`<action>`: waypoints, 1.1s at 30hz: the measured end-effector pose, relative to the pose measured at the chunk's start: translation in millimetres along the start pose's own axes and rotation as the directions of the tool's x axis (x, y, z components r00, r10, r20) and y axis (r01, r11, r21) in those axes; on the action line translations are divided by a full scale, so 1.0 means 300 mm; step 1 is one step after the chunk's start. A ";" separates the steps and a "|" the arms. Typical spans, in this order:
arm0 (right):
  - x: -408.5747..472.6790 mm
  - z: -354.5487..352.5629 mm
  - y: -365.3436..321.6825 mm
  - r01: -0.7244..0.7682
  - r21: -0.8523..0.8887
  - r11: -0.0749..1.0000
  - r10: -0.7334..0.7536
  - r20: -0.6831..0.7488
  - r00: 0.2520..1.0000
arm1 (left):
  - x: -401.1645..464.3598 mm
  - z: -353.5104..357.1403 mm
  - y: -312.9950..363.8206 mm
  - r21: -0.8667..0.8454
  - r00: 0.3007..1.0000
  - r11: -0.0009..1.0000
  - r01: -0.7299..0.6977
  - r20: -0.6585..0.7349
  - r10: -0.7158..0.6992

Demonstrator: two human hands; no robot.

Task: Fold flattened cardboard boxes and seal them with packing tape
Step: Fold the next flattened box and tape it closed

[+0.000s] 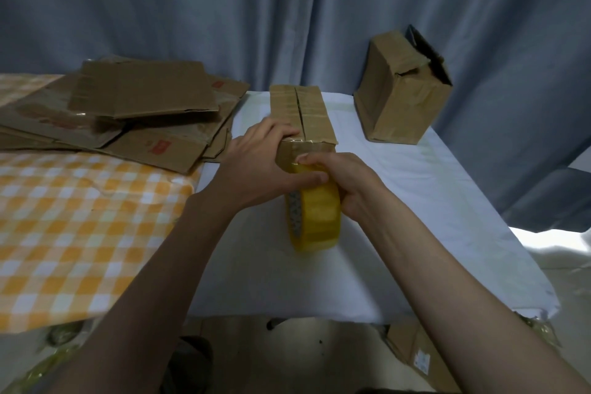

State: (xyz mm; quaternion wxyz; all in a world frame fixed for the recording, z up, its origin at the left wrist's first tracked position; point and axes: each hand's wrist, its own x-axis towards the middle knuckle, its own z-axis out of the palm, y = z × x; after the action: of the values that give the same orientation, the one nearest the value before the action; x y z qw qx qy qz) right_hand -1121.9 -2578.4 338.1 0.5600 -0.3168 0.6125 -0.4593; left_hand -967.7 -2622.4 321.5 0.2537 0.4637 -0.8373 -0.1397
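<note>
A narrow folded cardboard box [303, 109] lies on the white table [415, 189], its top flaps meeting in a centre seam. My left hand [256, 163] grips the box's near left corner, fingers on top and thumb across the near end. A yellow roll of packing tape [316, 217] stands on edge right in front of the box. My right hand [348, 182] grips the roll from the right, with its fingers over the top where tape meets the box's near face.
A stack of flattened cardboard boxes [128, 105] lies at the left, partly on an orange checked cloth [80, 217]. A taped box [403, 89] stands tilted at the back right. A blue curtain [287, 9] hangs behind. More cardboard [415, 352] lies on the floor.
</note>
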 end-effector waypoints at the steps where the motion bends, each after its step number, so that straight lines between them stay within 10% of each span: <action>1: -0.002 -0.003 0.006 0.009 -0.007 1.000 -0.009 -0.012 1.000 | 0.000 -0.001 0.001 0.013 1.000 1.000 -0.001 0.005 0.001; 33: -0.091 0.023 -0.013 -0.018 -0.097 0.995 0.011 -0.066 0.998 | 0.046 -0.007 -0.014 0.002 0.989 0.998 -0.059 -0.134 0.059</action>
State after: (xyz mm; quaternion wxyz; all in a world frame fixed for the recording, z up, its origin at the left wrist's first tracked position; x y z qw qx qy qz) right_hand -1110.9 -2556.8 352.7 0.5267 -0.3241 0.6546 -0.4348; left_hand -969.6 -2636.3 325.2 0.3137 0.4468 -0.8317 -0.1016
